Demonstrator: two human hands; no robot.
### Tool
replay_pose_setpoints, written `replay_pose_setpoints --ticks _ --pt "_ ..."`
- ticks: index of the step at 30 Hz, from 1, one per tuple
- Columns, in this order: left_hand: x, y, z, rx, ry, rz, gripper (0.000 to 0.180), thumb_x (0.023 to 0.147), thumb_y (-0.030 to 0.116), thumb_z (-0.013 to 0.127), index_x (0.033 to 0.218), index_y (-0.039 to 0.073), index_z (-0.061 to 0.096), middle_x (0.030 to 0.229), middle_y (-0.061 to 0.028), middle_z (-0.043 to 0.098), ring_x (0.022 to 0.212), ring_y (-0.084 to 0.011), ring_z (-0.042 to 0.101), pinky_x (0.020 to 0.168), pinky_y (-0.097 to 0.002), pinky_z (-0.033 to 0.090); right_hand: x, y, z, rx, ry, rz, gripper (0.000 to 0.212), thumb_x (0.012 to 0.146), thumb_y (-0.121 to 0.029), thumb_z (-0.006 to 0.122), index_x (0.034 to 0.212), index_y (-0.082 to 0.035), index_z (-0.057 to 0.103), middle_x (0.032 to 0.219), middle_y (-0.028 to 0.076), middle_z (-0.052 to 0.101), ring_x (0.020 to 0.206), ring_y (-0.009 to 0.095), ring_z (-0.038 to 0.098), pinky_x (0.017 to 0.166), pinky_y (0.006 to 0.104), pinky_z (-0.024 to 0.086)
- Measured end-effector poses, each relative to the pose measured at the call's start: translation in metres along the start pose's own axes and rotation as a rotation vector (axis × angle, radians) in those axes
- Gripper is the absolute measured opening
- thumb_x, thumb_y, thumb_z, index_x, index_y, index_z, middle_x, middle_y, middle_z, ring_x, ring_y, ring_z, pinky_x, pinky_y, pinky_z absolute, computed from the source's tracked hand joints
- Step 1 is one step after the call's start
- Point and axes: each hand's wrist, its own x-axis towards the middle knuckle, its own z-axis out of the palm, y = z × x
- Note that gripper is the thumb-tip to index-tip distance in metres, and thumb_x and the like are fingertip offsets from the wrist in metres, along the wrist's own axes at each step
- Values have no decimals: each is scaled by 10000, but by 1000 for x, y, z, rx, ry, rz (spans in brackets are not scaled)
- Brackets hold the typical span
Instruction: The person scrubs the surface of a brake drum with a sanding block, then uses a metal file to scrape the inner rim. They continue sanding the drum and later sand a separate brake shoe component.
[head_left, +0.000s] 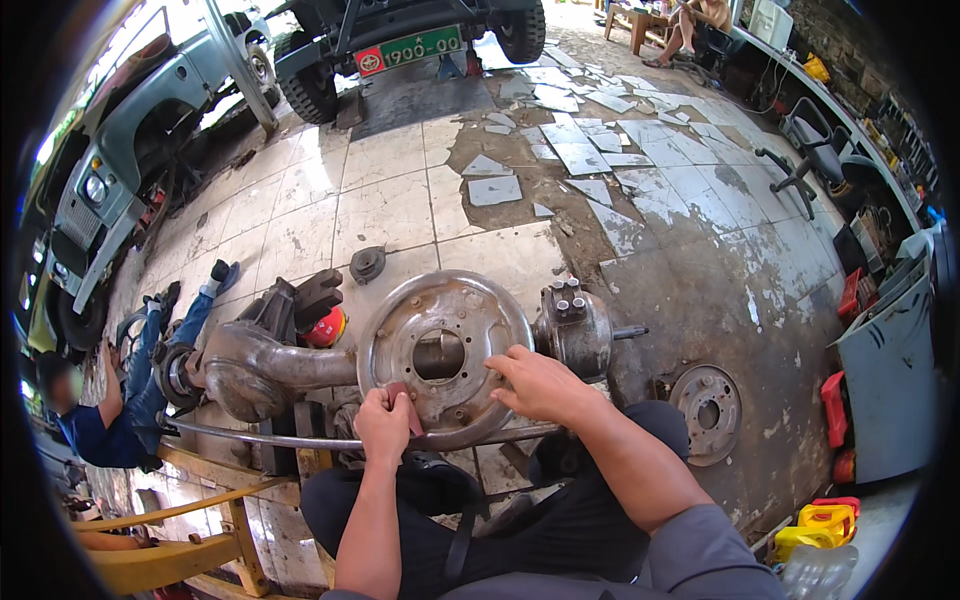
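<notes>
A round bare-metal brake backing plate (400, 325) with a raised rim and a large centre hole stands tilted before me, by the axle housing (265, 365). My left hand (383, 425) pinches a reddish-brown folded piece of sandpaper (402, 397) against the plate's lower left face. From the right, my right hand (545, 385) reaches over the rim, its bent fingers gripping the plate beside the hole. Just past the rim on the right sits a metal hub (578, 330) with several bolts on top and a shaft end sticking out.
Another round plate (706, 412) lies on the floor at right. A long rod (265, 437) runs low across the axle. Yellow frame bars (170, 565) stand at lower left, near a seated person (105, 425). Broken tiles (495, 190) lie ahead; yellow jugs (815, 530) are at lower right.
</notes>
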Motion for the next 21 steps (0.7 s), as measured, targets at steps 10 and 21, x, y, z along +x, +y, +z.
replay_pose_setpoints --ticks 10,21 --pt "10 -3 1 13 -12 31 270 878 248 763 905 -11 693 785 -184 735 752 -346 735 722 -442 551 3 3 0 -2 21 -15 500 937 -277 728 1367 -63 590 1190 219 620 1098 413 663 932 497 546" --pt "5 -2 -4 45 -33 81 245 889 234 753 941 -1 707 799 -192 715 777 -370 718 717 -452 533 2 4 0 1 13 0 494 936 -267 728 1363 -61 591 1194 215 620 1111 413 663 934 498 548"
